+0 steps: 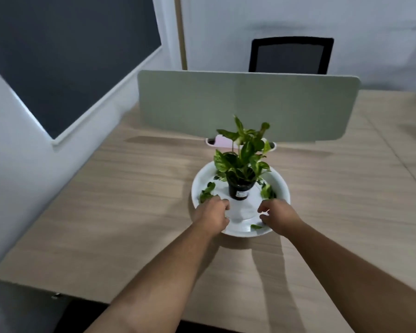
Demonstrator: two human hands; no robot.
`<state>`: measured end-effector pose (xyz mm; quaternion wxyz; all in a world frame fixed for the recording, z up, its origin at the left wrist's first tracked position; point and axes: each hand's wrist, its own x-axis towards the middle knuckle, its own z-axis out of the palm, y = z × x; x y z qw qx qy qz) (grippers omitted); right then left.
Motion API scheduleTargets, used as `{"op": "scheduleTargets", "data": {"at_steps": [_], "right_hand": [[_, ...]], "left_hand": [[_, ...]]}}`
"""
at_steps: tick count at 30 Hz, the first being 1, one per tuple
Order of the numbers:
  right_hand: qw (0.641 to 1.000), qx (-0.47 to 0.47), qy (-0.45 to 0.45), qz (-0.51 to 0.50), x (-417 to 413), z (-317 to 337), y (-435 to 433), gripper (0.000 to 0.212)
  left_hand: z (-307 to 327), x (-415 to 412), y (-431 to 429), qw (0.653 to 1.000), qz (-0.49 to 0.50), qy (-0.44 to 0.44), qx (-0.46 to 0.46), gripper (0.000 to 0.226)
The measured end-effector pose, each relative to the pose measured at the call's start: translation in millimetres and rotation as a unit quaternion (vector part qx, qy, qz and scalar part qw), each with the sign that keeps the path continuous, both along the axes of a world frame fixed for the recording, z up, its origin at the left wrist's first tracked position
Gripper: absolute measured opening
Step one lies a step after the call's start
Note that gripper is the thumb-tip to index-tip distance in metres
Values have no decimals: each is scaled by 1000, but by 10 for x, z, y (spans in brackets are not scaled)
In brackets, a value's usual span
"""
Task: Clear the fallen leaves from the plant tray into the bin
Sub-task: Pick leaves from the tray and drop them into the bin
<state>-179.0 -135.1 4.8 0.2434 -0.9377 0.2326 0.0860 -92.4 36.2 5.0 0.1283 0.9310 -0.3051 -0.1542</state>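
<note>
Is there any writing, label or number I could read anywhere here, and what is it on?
Small white sticker on the black pot: it carries dark marks, but they are too small and blurred to read.
Nothing else shows any text: the white tray, the desk divider, the dark wall board and the chair are all plain.

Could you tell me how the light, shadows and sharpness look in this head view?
Head view: dim, even room light; soft forearm shadows fall on the desk below the white tray; the left hand and right hand look slightly motion-smeared; wide-angle bending curves the divider panel and wall edges; the plant is fairly crisp.
</note>
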Motion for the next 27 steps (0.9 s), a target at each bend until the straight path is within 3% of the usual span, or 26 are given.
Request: {"op": "scheduleTargets", "data": {"at_steps": [5,10,17,20,27], "right_hand": [[988,-112,78,67,93,-171,-109,35],[978,-154,108,88,207,-288,-67,47],[991,-78,82,71,270,-384,-26,33],[993,-51,81,75,291,-408,-10,20],[997,-4,55,56,283,-443,-22,17]], "left_hand": [[-194,108,-189,993,3,-8,121,64],[-342,199,-252,986,-9,-21,162,62],[-410,188,-282,999,10,23,46,24],[-421,176,-296,996,44,77,12,29],[-460,198,-266,990,80,106,-40,23]]}}
